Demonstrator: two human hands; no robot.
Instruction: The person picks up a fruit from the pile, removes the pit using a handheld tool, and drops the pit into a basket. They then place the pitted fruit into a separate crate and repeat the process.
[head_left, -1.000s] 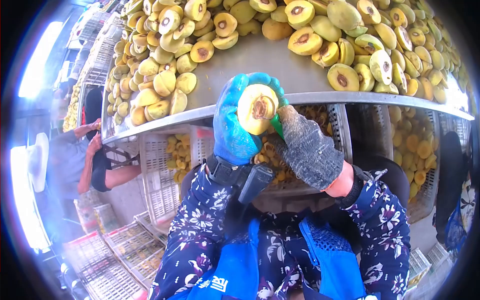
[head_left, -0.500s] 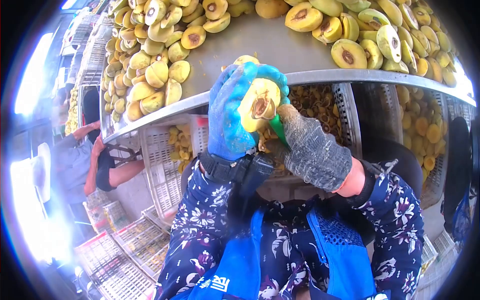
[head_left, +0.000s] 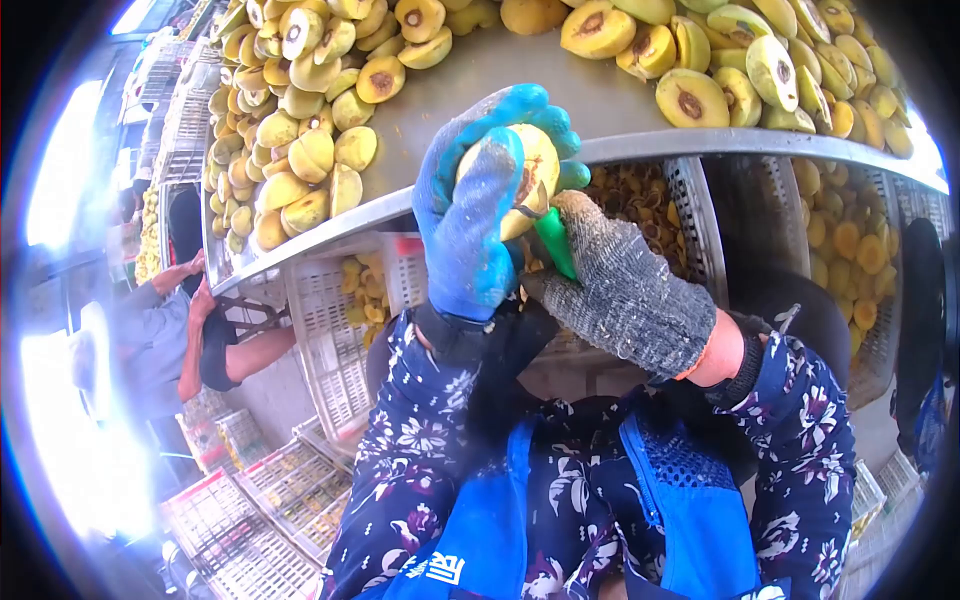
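My left hand (head_left: 465, 205), in a blue rubber-coated glove, is closed round a yellow peach half (head_left: 538, 165) with its cut face turned up. The thumb lies across that face, and part of the brown pit hollow shows beside it. My right hand (head_left: 635, 280), in a grey knit glove, grips a green-handled pitting tool (head_left: 554, 243). Its thin curved metal blade touches the cut face near the hollow. Both hands are just in front of the edge of a metal table (head_left: 500, 80).
Peach halves (head_left: 310, 155) are heaped on the table's left, and more peach halves (head_left: 695, 98) on its right. Below the edge, a crate (head_left: 695, 225) holds brown and yellow scraps. Another crate (head_left: 340, 330) stands left. A person (head_left: 200, 330) sits at far left.
My left thumb has moved across the peach's cut face, and the fruit has turned in my hand. The green-handled tool now stands more upright, its blade at the side of the hollow.
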